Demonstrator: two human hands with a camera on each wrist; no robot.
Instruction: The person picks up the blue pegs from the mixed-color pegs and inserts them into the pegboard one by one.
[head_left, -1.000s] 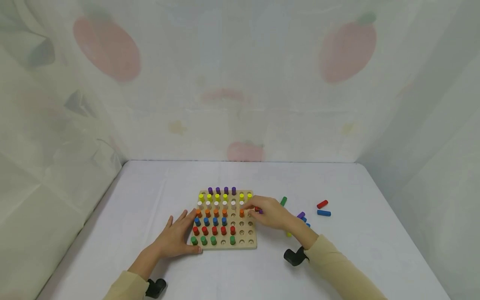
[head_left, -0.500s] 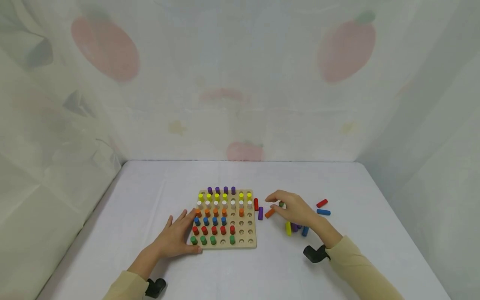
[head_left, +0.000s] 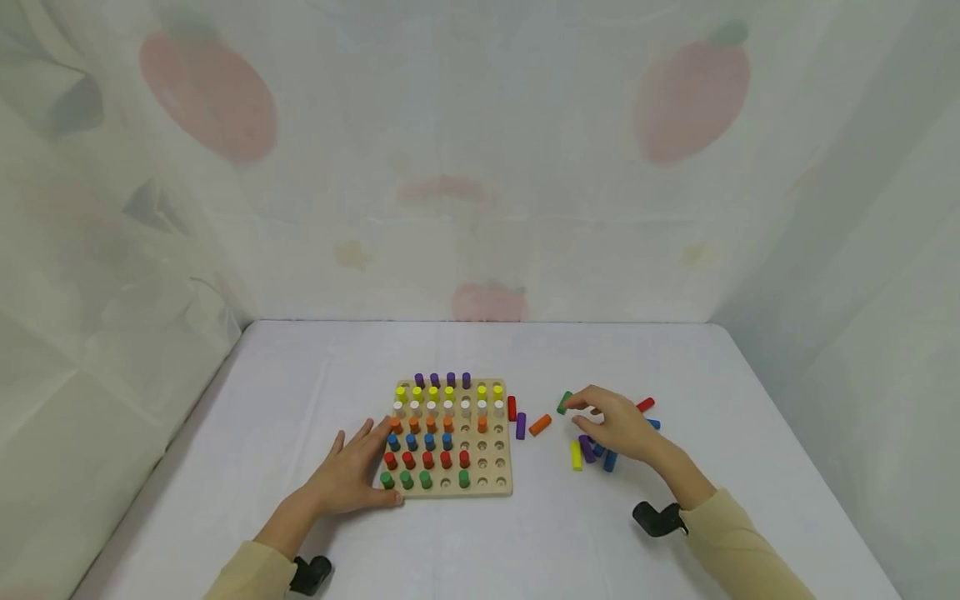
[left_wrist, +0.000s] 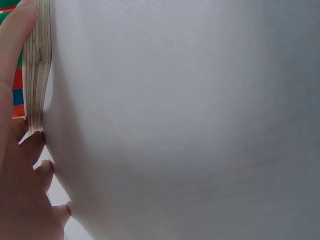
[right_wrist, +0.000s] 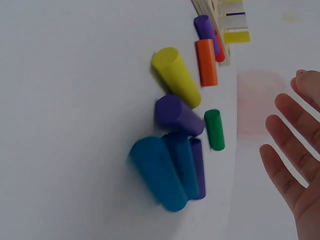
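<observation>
My left hand (head_left: pixel 348 479) rests against the left side of a wooden pegboard (head_left: pixel 491 492), fingers spread and thumb at its near corner. In the left wrist view the thumb and fingers touch the board's layered edge (left_wrist: pixel 39 60). Rows of purple, yellow, white, orange, blue, red and green pegs stand in the board, with bare holes mostly at right. My right hand (head_left: pixel 618 423) hovers over loose pegs with loosely bent fingers and nothing visible in them. A green peg (head_left: pixel 564 403) lies by its fingertips. A yellow peg (right_wrist: pixel 176 77) and a purple peg (right_wrist: pixel 177 116) lie below the hand.
Beside the board's right edge lie a red peg (head_left: pixel 512 408), another purple peg (head_left: pixel 521 426) and an orange peg (head_left: pixel 540 425). Blue pegs (head_left: pixel 611 461) cluster near the right hand. Another red peg (head_left: pixel 646 404) lies beyond it. A white cloth covers the table (head_left: pixel 315 358).
My right hand has moved right, from the board's right side to above the loose pegs. The red, purple and orange pegs beside the board are now uncovered. The left hand stays put.
</observation>
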